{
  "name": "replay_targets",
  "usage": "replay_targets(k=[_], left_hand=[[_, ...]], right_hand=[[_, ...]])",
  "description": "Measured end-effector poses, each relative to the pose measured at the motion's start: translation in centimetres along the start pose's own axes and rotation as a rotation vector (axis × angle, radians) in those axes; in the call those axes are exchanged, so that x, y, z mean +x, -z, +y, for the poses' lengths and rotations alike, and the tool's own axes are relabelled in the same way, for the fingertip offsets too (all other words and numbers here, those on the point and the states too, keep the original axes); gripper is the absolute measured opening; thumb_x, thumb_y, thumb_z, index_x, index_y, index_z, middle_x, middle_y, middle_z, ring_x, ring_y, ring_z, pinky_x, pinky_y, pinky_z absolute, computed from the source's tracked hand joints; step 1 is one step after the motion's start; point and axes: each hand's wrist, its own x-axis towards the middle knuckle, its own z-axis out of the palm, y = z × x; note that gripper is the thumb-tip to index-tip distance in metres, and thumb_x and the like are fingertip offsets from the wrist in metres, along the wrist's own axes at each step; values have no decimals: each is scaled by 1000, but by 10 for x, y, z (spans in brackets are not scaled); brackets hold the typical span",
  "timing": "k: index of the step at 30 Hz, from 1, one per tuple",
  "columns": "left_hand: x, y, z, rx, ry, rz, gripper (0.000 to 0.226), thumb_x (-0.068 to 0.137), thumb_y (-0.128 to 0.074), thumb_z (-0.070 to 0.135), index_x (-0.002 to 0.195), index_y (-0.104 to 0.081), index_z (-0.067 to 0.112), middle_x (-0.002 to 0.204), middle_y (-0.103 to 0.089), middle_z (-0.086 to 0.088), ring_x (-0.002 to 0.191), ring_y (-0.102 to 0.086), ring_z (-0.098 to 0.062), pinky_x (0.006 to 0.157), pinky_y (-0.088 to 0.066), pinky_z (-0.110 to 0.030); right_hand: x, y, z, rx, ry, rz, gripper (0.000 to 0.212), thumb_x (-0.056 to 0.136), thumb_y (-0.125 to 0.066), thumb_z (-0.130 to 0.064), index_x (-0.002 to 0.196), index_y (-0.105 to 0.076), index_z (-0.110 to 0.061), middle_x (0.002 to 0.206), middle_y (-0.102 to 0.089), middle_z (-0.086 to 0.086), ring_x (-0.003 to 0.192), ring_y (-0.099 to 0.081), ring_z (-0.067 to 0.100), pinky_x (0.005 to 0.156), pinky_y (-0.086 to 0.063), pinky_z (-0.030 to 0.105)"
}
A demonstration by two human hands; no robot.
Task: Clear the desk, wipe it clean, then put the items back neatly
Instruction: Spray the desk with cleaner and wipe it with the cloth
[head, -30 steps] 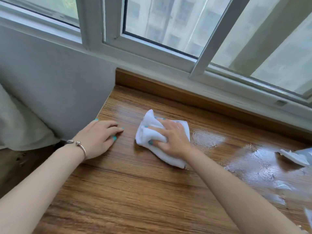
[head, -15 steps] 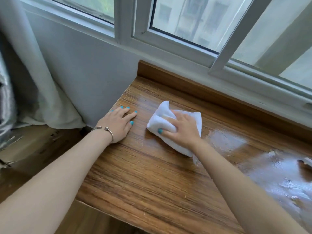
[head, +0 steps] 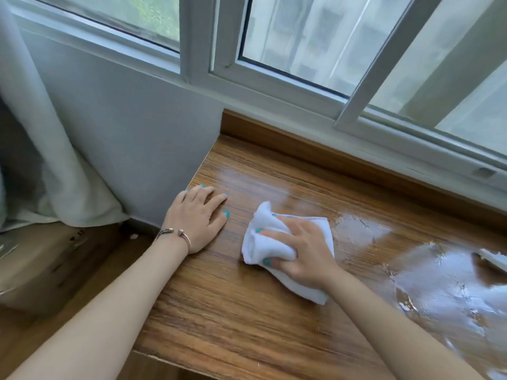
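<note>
A white cloth (head: 260, 239) lies bunched on the wooden desk (head: 233, 319) near its left end. My right hand (head: 301, 250) grips the cloth from above, fingers curled into its folds, pressing it onto the wood. My left hand (head: 196, 218) rests flat on the desk's left edge beside the wall, fingers straight, a bracelet on the wrist. Wet, shiny streaks (head: 444, 286) cover the desk to the right of the cloth.
A wall (head: 131, 138) meets the desk's left end, with a pale curtain (head: 55, 174) hanging left of it. The window frame (head: 301, 86) and a raised wooden lip run along the back. A white object (head: 491, 259) shows at the right edge.
The cloth and my right hand have slid back toward me and slightly right on the desk. The view has shifted left, showing more curtain and floor. My left hand stays put.
</note>
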Motion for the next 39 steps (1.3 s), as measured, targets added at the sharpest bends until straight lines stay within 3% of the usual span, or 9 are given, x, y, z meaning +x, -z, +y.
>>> replay_targets(k=[5,11,15,19,22,26,31,36,39], left_hand=[[-1,-4,-1,-5,1,75,50,90,-30,51,126,-60,33,129,-58,1,127,-49,-22,103,-21,-31],[-3,-8,-1,3,12,78,51,92,-26,51,130,-56,36,135,-55,2,130,-46,-21,105,-20,-31],[-6,-7,2,20,10,96,54,91,-23,52,132,-55,37,138,-52,3,132,-43,-19,107,-17,-30],[-4,-5,4,11,9,69,60,88,-19,56,134,-52,36,140,-50,3,136,-38,-19,108,-15,-30],[-2,-6,9,44,15,93,61,84,-25,55,128,-59,30,131,-57,-3,129,-46,-25,105,-28,-38],[23,-10,48,-24,9,73,58,80,-28,55,117,-63,27,126,-56,-5,118,-49,-26,96,-30,-39],[47,-30,95,-41,2,131,42,81,-34,45,104,-64,27,111,-61,-1,105,-53,-27,88,-35,-40],[44,-42,109,-28,102,182,39,83,-43,47,110,-62,26,118,-56,-2,116,-46,-27,103,-28,-43],[42,-43,108,-58,81,158,52,84,-35,59,117,-60,27,125,-53,0,124,-41,-26,110,-26,-46]], right_hand=[[121,19,40,-124,-179,59,54,80,-45,-68,131,-48,-50,134,-51,-11,122,-47,25,98,-36,45],[182,19,55,-227,-281,69,52,92,-47,-58,139,-44,-38,151,-33,-4,131,-31,28,107,-27,47],[146,20,46,-185,-243,54,52,90,-46,-63,137,-49,-41,153,-33,-6,134,-31,27,106,-30,48],[35,20,19,-68,-111,16,62,76,-43,-76,131,-53,-48,146,-43,-2,126,-41,32,101,-33,51],[-63,9,-2,-16,11,75,61,71,-60,-74,128,-54,-52,142,-48,-4,118,-52,29,93,-41,53],[-107,7,4,-9,161,64,51,81,-59,-69,129,-52,-55,145,-43,-11,124,-46,19,98,-30,42],[-24,20,63,16,35,126,47,83,-55,-65,128,-53,-52,138,-54,-5,122,-53,29,97,-38,49],[92,46,127,-136,-249,82,68,76,-40,-73,134,-54,-42,145,-43,-4,122,-40,32,99,-33,46],[113,47,136,-152,-259,85,46,89,-53,-59,130,-57,-40,144,-41,-3,119,-39,31,99,-32,47]])
